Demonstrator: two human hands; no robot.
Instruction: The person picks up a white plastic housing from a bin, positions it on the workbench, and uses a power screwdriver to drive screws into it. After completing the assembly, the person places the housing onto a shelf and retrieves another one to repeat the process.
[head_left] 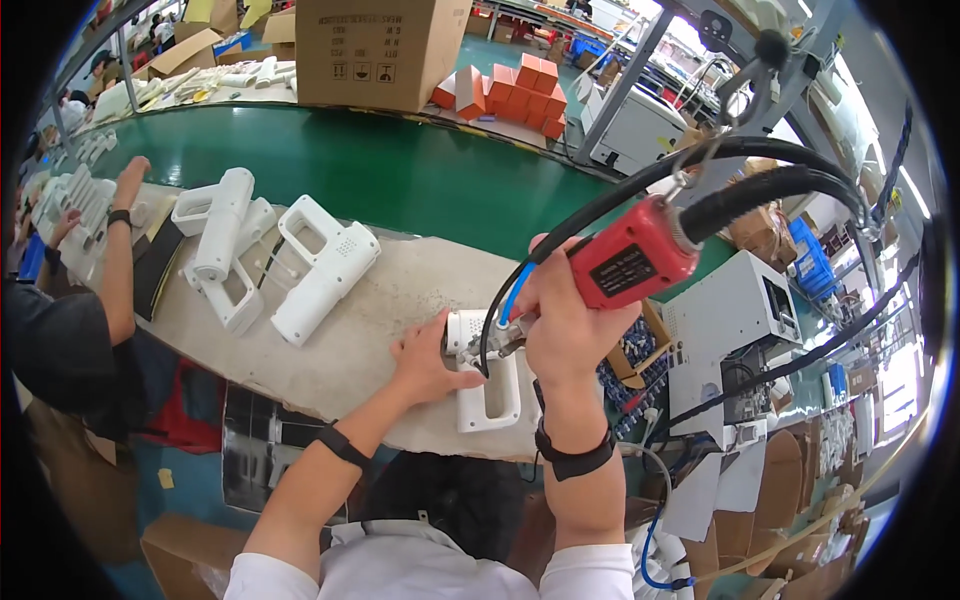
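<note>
My right hand (562, 325) is wrapped round a red power screwdriver (640, 250) that hangs from a hook on thick black hoses. The tool tilts down to the left, its metal end over a white plastic housing (487, 405) with a loop handle. Whether the tip touches the housing cannot be made out. My left hand (425, 362) grips the housing's near-left side, thumb along the handle and fingers round the perforated end, steadying it on the worktop. To the left, another white housing (325, 270) lies beside several similar stacked ones (220, 225).
A brown board worktop (400, 280) borders a green conveyor (420, 160). Beyond stand a large carton (375, 50) and orange boxes (520, 90). Right of my hand are a tray of small dark parts (635, 375) and a white machine (735, 320). A co-worker's arm (118, 265) reaches in at left.
</note>
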